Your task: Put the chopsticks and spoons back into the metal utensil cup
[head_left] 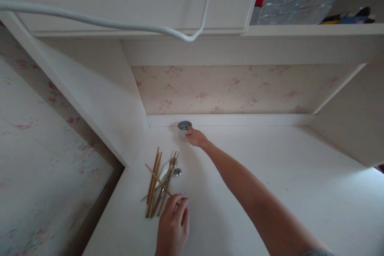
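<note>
My right hand (pixel 196 137) reaches to the back of the white counter, its fingers and thumb closed on the rim of a small grey utensil cup (pixel 183 135). Holes show in the cup's bottom, and it stands upright. Nearer to me, my left hand (pixel 175 216) has its fingers curled round the near end of a wooden chopstick (pixel 157 178), which slants up to the left over the pile. Several loose chopsticks (pixel 152 188) lie beneath it, with metal spoons (pixel 177 172) among them. The fingertips of my left hand are partly hidden.
A white side panel (pixel 99 84) rises at the left and another panel (pixel 354 116) at the right. Overhead hangs a white cabinet (pixel 144 8) with a pale cable (pixel 120 24) in front. Plastic-wrapped bottles (pixel 294 0) stand on the upper right shelf.
</note>
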Demonstrator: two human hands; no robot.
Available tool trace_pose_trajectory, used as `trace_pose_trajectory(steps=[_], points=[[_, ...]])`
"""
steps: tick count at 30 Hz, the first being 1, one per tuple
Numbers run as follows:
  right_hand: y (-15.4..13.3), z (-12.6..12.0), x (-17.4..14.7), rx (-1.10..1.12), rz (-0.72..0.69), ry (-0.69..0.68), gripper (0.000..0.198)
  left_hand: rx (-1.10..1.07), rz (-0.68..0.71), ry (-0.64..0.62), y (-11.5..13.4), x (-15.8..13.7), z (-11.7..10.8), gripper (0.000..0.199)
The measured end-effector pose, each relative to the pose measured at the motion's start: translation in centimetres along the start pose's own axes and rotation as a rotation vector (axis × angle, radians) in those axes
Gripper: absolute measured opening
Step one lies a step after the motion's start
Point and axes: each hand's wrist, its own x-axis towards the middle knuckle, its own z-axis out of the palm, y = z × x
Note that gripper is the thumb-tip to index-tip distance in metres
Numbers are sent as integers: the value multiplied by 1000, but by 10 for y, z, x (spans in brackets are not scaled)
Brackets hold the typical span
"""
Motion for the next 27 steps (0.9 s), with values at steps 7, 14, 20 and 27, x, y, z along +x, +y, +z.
trace_pose_trajectory(steps=[7,14,20,27], points=[[21,-11,-28,-11,-62,135,25,-260,108,-214,30,-4,23,30],[55,-24,-104,117,-109,261,30,-338,127,-312,30,-13,32,32],[81,-7,-174,350,-106,330,31,-348,-28,-416,33,-8,29,29],[93,10,-206,287,-125,310,31,-340,-68,-473,38,-7,31,32]])
